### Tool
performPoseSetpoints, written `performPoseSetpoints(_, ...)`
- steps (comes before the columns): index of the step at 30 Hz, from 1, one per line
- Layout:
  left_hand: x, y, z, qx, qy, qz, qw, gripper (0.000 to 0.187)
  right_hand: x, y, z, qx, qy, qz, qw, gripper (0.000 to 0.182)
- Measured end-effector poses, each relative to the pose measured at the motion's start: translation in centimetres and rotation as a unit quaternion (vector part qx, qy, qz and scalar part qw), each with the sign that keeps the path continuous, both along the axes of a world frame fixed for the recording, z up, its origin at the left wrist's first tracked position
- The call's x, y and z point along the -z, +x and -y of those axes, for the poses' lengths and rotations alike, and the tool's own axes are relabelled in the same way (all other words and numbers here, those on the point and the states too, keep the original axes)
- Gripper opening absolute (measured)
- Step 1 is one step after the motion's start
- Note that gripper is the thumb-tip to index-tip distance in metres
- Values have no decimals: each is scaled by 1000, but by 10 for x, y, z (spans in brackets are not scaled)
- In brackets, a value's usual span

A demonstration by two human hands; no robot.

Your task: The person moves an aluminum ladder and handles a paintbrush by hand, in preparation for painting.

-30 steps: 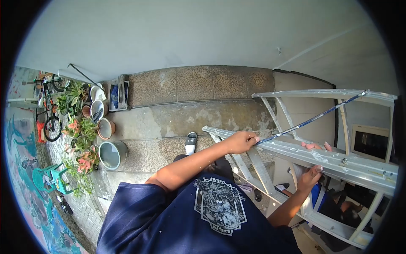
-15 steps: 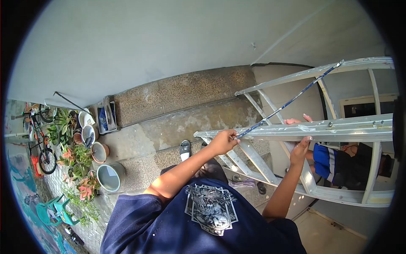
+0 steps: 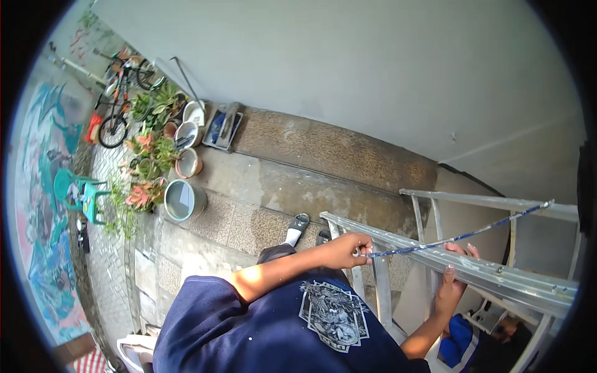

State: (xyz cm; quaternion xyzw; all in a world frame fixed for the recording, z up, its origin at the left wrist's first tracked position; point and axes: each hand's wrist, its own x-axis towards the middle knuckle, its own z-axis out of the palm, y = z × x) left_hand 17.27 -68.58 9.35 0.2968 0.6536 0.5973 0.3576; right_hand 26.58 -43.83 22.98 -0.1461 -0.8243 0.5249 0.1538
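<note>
My left hand (image 3: 348, 250) is closed, its fingers pinching the near end of a thin blue, paint-specked rod (image 3: 460, 237). That rod runs slantwise over an aluminium stepladder (image 3: 398, 239), from my fingers to the ladder's far rail. Further along the near rail, my right hand (image 3: 454, 281) is wrapped around the metal, thumb on the near side and fingertips showing over the other edge. White paint marks spot the ladder, which extends past the right of the view.
A person in blue shorts (image 3: 457, 342) is beyond the ladder's lower side. At left stand a water-filled bucket (image 3: 185, 200), several pots, plants (image 3: 146, 196), a paint tray (image 3: 222, 127), a green stool (image 3: 94, 202) and a bicycle (image 3: 115, 127). A grey wall (image 3: 348, 68) borders the steps (image 3: 323, 149).
The view has turned and shifted, so the ladder and both hands appear lower and further right. Both hands keep their holds on the rod and the rail.
</note>
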Motion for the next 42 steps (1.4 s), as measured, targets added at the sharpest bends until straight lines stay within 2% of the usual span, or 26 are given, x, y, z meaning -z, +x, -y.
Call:
performPoseSetpoints(1, -12, 4, 5, -11, 24, -8, 1000, 25, 7, 1, 0, 10, -19, -21, 1000, 67)
performPoseSetpoints(3, -43, 9, 19, -29, -5, -44, 999, 27, 16, 4, 0, 3, -48, -43, 998, 65)
performPoseSetpoints(5, -51, 20, 24, -58, -26, -67, 996, 27, 21, 8, -2, 78, 104, -58, 990, 59)
performPoseSetpoints(6, -45, 25, 24, -67, 3, -28, 997, 28, 25, 11, -1, 65, 96, -62, 991, 59)
performPoseSetpoints(8, -42, 37, 20, -84, 32, 8, 996, 29, 30, 17, -1, 104, 85, -84, 987, 45)
performPoseSetpoints(14, -61, 40, 21, -73, -3, 8, 997, 25, 20, 18, 9, 100, 15, -80, 992, 48)
performPoseSetpoints(16, -59, 38, 20, -63, 41, 25, 997, 27, 22, 16, 11, 108, -1, -62, 992, 49)
performPoseSetpoints(18, -78, 35, 26, -41, 56, 56, 996, 28, 26, 13, 9, 111, 79, -67, 988, 52)
performPoseSetpoints(19, -89, 32, 29, -16, 71, 90, 993, 28, 26, 12, 7, 109, 77, -71, 988, 52)
performPoseSetpoints(22, -107, 26, 37, 24, 70, 48, 996, 26, 30, 11, 6, 111, 130, -68, 983, 58)
performPoseSetpoints(24, -115, 24, 40, 40, 71, 71, 994, 24, 31, 10, 8, 124, 69, -87, 986, 67)
performPoseSetpoints(27, -117, 24, 41, 65, 62, 117, 989, 23, 24, 8, 13, 127, 49, -90, 987, 73)
performPoseSetpoints(31, -118, 29, 39, 40, 83, 121, 988, 23, 27, 9, 14, 135, 29, -101, 985, 73)
performPoseSetpoints(34, -120, 32, 40, 25, 85, 113, 990, 22, 27, 11, 12, 119, 59, -93, 987, 72)
performPoseSetpoints(37, -125, 34, 43, 28, 79, 105, 991, 22, 27, 13, 16, 113, 67, -79, 988, 67)
performPoseSetpoints(39, -131, 36, 45, 36, 82, 113, 990, 23, 31, 13, 12, 85, 42, -119, 988, 59)
performPoseSetpoints(42, -141, 41, 48, 38, 140, 157, 977, 25, 36, 14, 6, 63, 78, -147, 984, 55)
